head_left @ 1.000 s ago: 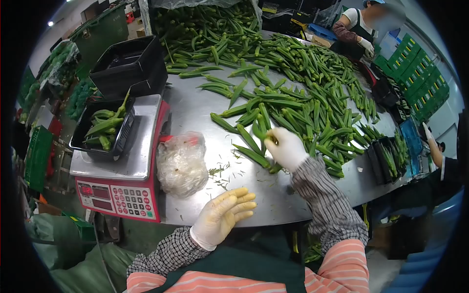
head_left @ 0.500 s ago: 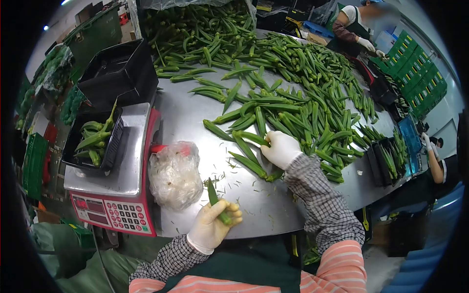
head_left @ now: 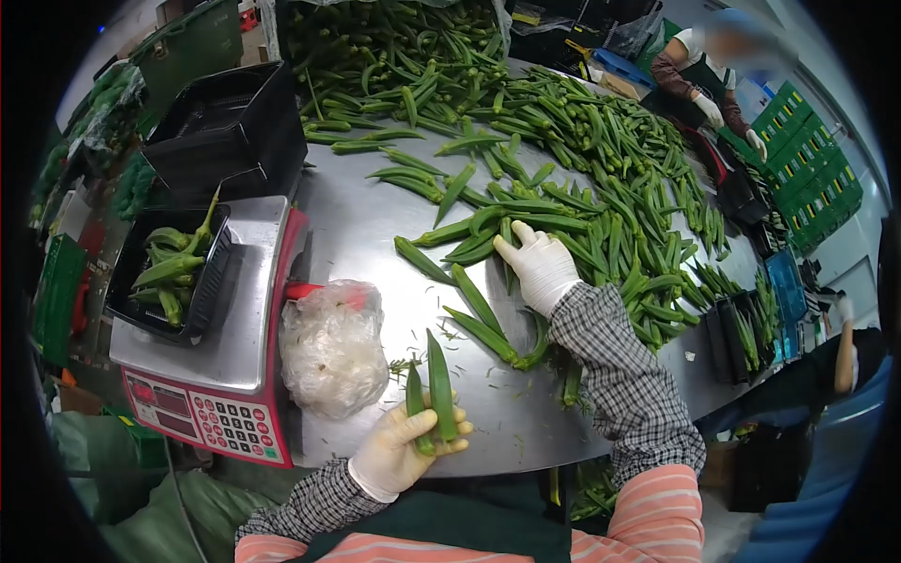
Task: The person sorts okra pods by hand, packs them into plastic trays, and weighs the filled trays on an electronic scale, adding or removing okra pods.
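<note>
My left hand [head_left: 402, 450], in a white glove, holds two green okra pods [head_left: 439, 385] upright side by side near the table's front edge. My gloved right hand [head_left: 542, 267] reaches over the near side of the okra pile [head_left: 601, 216]. Its thumb and forefinger are spread over an okra pod and touch the pods there; no pod is lifted in it. A few single pods [head_left: 479, 333] lie just left of that hand. Left of my left hand sits a bunched clear plastic bag [head_left: 330, 352] with something red at its top.
At left stands a red-edged scale [head_left: 202, 413] bearing a black tray of okra [head_left: 169, 319]; stacked black trays [head_left: 225, 131] are behind it. Filled black trays [head_left: 737, 319] stand at the right edge. A co-worker [head_left: 699, 75] works at the far right near green crates [head_left: 798, 159].
My left hand now holds two okra pods instead of one. My right hand has let go of the pod it held and shifted slightly up over the pile, fingers spreading.
</note>
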Demonstrator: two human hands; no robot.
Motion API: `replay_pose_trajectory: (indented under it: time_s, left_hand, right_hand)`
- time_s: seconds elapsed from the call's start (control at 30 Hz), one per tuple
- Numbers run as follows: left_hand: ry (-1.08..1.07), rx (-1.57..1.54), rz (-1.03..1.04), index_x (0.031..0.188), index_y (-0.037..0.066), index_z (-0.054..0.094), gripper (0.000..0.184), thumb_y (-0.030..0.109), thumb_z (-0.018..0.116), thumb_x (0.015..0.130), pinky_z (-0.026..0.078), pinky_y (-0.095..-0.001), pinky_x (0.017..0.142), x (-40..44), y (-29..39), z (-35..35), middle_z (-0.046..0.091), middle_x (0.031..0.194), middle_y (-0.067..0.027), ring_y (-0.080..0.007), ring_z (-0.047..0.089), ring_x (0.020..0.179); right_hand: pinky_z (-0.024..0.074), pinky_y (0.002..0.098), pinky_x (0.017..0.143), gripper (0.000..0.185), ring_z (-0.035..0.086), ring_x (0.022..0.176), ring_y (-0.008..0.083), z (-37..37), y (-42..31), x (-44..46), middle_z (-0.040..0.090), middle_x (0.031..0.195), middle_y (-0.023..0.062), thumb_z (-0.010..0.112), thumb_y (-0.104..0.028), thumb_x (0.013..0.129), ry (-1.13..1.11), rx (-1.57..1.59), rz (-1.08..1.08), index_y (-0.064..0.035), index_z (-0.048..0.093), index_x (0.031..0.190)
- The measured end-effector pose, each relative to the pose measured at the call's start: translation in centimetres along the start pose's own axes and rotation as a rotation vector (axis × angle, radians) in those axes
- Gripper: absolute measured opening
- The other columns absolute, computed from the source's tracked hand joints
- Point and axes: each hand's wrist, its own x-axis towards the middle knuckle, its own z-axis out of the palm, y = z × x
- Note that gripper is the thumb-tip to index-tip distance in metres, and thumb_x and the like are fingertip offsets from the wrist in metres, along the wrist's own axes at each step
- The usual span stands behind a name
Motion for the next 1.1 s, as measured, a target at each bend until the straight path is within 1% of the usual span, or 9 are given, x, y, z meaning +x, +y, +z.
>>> replay_pose_trajectory:
  time_s: [0.2,0.27,0.37,0.5,0.57,0.73,0.9,0.97,1.1]
  left_hand:
    - [0.055,0.284,0.185,0.122,0.002,0.044,0.043,0.006,0.062,0.083,0.045,-0.0372,0.092,-0.3,0.2,0.7,0.053,0.117,-0.0113,-0.0244,0.054,0.109]
    - [0.061,0.330,0.250,0.122,0.002,0.043,0.046,0.004,0.063,0.081,0.045,-0.0364,0.092,0.0,0.2,0.8,0.053,0.117,-0.0110,-0.0228,0.053,0.109]
    - [0.112,0.293,0.320,0.121,0.002,0.044,0.047,0.003,0.065,0.079,0.046,-0.0353,0.090,0.6,0.0,1.3,0.054,0.115,-0.0111,-0.0211,0.055,0.105]
    - [0.134,0.127,0.235,0.111,0.002,0.049,0.034,0.001,0.063,0.080,0.049,-0.0374,0.084,0.6,0.1,-0.6,0.060,0.098,-0.0109,-0.0228,0.060,0.090]
    - [0.171,0.006,0.250,0.108,0.002,0.050,0.031,-0.001,0.062,0.080,0.050,-0.0393,0.083,0.4,0.2,-0.5,0.061,0.094,-0.0108,-0.0240,0.061,0.088]
    - [0.144,0.117,0.175,0.117,0.003,0.048,0.039,0.001,0.060,0.080,0.045,-0.0451,0.090,-0.3,0.6,0.1,0.059,0.099,-0.0113,-0.0269,0.058,0.096]
    - [0.088,0.092,0.181,0.115,0.004,0.051,0.036,0.009,0.063,0.082,0.044,-0.0450,0.091,-0.5,0.3,-0.1,0.060,0.098,-0.0113,-0.0268,0.058,0.097]
    - [0.057,0.056,0.153,0.115,0.004,0.052,0.036,0.016,0.064,0.083,0.044,-0.0454,0.092,-0.4,-0.1,-0.1,0.060,0.099,-0.0115,-0.0269,0.058,0.097]
    - [0.005,0.040,0.106,0.118,0.004,0.051,0.041,0.029,0.061,0.086,0.042,-0.0462,0.094,-0.5,-0.8,-0.3,0.060,0.105,-0.0130,-0.0279,0.057,0.101]
  right_hand:
    - [0.0489,0.0337,0.071,0.026,0.061,0.082,0.0238,-2.5,-1.0,-1.0,0.060,0.098,0.0113,0.065,-0.013,0.076,0.313,0.483,0.069,-0.0066,0.060,0.101]
    - [0.0496,0.0316,0.062,0.026,0.061,0.067,0.0244,-6.3,-4.0,-2.6,0.061,0.082,0.0148,0.065,-0.021,0.080,-0.089,0.878,0.264,-0.0045,0.061,0.100]
    - [0.0494,0.0286,0.069,0.024,0.062,0.075,0.0169,-8.0,-8.8,-3.8,0.063,0.081,0.0125,0.066,-0.019,0.081,-0.391,1.077,-0.049,-0.0023,0.062,0.098]
    - [0.0497,0.0326,0.073,0.027,0.062,0.079,0.0239,-6.3,-9.3,0.0,0.061,0.085,0.0129,0.062,-0.019,0.083,-0.168,1.219,-0.050,-0.0029,0.060,0.105]
    - [0.0499,0.0353,0.075,0.028,0.061,0.088,0.0269,-3.5,-7.2,4.5,0.060,0.099,0.0132,0.058,-0.015,0.083,-0.042,0.507,0.023,-0.0039,0.058,0.109]
    - [0.0500,0.0358,0.078,0.022,0.060,0.093,0.0277,0.0,-4.3,8.4,0.056,0.106,0.0144,0.055,-0.006,0.079,-0.364,0.084,-0.036,-0.0044,0.059,0.101]
    - [0.0495,0.0291,0.073,0.017,0.061,0.081,0.0184,-2.1,-1.6,2.4,0.060,0.093,0.0090,0.050,-0.002,0.085,0.329,0.971,0.291,-0.0003,0.055,0.101]
    - [0.0503,0.0294,0.076,0.024,0.061,0.084,0.0192,-4.4,-1.5,-0.1,0.060,0.098,0.0126,0.051,-0.003,0.087,0.295,1.573,0.473,0.0033,0.048,0.110]
    - [0.0494,0.0352,0.083,0.024,0.060,0.092,0.0227,-5.0,-2.5,-3.9,0.059,0.100,0.0132,0.053,-0.008,0.090,0.351,1.993,0.415,0.0015,0.048,0.111]
